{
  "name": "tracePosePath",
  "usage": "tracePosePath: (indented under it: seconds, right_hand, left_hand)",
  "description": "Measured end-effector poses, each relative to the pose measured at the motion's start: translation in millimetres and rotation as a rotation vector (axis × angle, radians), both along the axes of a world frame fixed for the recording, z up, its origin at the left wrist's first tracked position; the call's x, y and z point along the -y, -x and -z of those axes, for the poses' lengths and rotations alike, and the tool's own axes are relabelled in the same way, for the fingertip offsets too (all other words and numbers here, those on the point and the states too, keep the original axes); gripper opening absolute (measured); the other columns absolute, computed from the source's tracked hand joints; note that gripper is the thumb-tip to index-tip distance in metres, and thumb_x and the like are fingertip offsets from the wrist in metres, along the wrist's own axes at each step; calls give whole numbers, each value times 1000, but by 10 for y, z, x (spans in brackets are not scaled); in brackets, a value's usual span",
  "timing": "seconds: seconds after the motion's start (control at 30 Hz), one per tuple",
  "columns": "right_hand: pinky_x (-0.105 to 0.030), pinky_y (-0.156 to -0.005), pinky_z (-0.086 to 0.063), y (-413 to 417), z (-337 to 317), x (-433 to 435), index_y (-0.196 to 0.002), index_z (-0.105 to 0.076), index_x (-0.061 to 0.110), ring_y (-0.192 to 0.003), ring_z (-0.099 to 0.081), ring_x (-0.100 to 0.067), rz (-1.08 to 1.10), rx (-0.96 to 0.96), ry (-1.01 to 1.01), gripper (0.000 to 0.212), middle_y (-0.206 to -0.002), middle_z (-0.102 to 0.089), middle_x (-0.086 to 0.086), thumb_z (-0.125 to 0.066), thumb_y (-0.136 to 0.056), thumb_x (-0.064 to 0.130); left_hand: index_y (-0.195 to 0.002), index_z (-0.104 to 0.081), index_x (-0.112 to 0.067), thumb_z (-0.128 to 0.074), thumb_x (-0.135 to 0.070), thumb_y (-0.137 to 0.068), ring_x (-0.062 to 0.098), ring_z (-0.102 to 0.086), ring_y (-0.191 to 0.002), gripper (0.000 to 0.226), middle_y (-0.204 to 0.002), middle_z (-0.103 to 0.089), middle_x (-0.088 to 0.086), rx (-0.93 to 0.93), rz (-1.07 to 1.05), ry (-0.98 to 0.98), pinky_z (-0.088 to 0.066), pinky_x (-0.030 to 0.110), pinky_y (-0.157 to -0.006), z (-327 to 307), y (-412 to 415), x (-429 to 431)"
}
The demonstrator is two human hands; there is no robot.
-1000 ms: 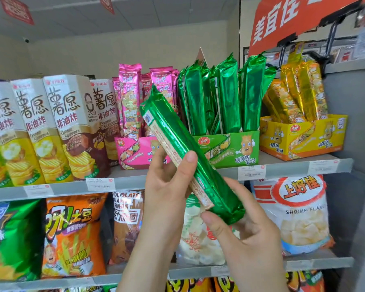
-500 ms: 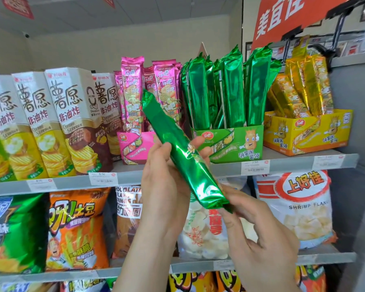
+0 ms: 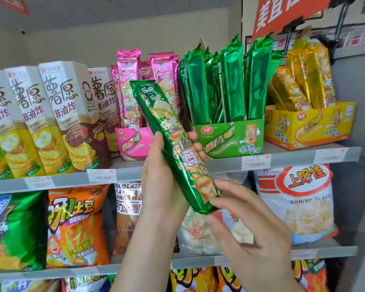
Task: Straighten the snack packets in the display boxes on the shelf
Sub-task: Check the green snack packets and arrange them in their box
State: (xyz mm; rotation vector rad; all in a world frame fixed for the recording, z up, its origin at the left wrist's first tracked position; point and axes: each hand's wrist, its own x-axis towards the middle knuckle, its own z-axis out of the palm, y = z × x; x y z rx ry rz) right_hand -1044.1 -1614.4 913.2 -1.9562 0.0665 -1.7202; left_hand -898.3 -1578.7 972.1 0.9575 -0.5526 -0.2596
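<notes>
I hold one long green snack packet [image 3: 173, 142] in front of the top shelf, tilted with its top to the upper left and its printed front facing me. My left hand [image 3: 162, 175] grips its middle from behind, fingertips showing on the right side. My right hand [image 3: 247, 224] pinches its lower end. Behind it stands the green display box [image 3: 238, 138] with several green packets [image 3: 230, 81] upright, backs facing out. A pink display box [image 3: 133, 144] with pink packets [image 3: 129, 85] is to its left, a yellow display box [image 3: 316, 125] with leaning yellow packets [image 3: 303, 81] to its right.
Tall beige chip cartons [image 3: 57, 116] fill the left of the top shelf [image 3: 293, 157]. Below hang chip bags: green [image 3: 13, 230], orange [image 3: 76, 224], and a white shrimp flakes bag [image 3: 299, 201]. A grey wall [image 3: 354, 165] closes the right side. A red sign [image 3: 282, 11] hangs overhead.
The green packet has been turned about its length in my hands: a second ago its plain back with the seam faced me, now its printed front does. Both hands kept their hold.
</notes>
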Motion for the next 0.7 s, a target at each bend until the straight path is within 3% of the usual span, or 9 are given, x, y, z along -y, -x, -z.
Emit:
tracePosePath:
  seconds: [0.13,0.2,0.27,0.33,0.43,0.5,0.57,0.6,0.7]
  right_hand:
    - [-26,-81,-53,-26,-34,5,-99,-60,35,-101,-66,-13,-65,-137,-166,38,-118,-62,13,-70,-74,63]
    - [-26,-77,-54,-59,-47,1,-95,-56,40,-90,-69,-11,-100,-131,-306,39,-107,-67,15,-74,-69,62]
    - [-24,-76,-54,-81,-48,36,-91,-57,39,-85,-71,-9,-223,-140,-424,33,-99,-72,13,-82,-70,44]
    - [-23,-75,-55,-72,-27,120,-89,-59,35,-89,-71,-13,-426,-186,-541,30,-99,-75,3,-83,-74,25]
    - [-21,-76,-53,-16,-47,285,-102,-56,20,-96,-71,-19,-620,-297,-641,35,-102,-75,-4,-80,-75,23]
    - [-29,-78,-56,10,-109,367,-110,-55,19,-97,-71,-21,-679,-390,-639,39,-105,-75,-3,-75,-78,27]
    - [-32,-84,-57,19,-205,431,-111,-61,30,-101,-70,-19,-642,-466,-565,33,-108,-75,3,-71,-80,37]
    - [-26,-82,-56,16,-276,456,-108,-65,36,-102,-69,-13,-591,-466,-500,29,-108,-74,7,-70,-80,43]
    - [-14,-72,-52,31,-570,579,-98,-70,37,-95,-67,0,-301,-251,-360,24,-100,-72,18,-68,-80,53]
  left_hand:
    - [-135,-55,-14,-57,-72,-77,33,-49,-131,82,-140,-54,13,-18,40,31,-35,51,-112,-84,126,-29]
    - [-131,-57,-10,-62,-55,-82,29,-61,-110,67,-124,-61,13,-72,191,131,-47,40,-98,-100,208,-26]
    - [-127,-59,-13,-62,-40,-84,23,-60,-103,50,-116,-62,7,-30,269,175,-46,36,-91,-171,275,-37]
    - [-117,-61,-17,-60,-28,-84,17,-59,-91,35,-101,-65,1,186,156,130,-46,36,-82,-316,283,-80]
    - [-140,-41,-26,-64,-14,-82,28,-62,-86,63,-98,-69,4,556,21,45,-53,42,-84,-612,248,-223]
    - [-145,-30,-39,-67,-9,-81,39,-62,-89,79,-105,-66,12,813,4,-23,-57,44,-85,-817,232,-294]
    - [-139,-40,-38,-68,-8,-80,29,-64,-87,72,-104,-65,-3,1043,-77,-76,-56,36,-76,-1025,208,-290]
    - [-134,-46,-36,-69,-8,-80,21,-64,-85,65,-102,-64,-13,1113,-151,-78,-54,28,-72,-1138,199,-266]
    - [-126,-50,-30,-69,-9,-81,11,-61,-81,54,-97,-64,-12,1164,-300,17,-49,19,-69,-1477,200,-188]
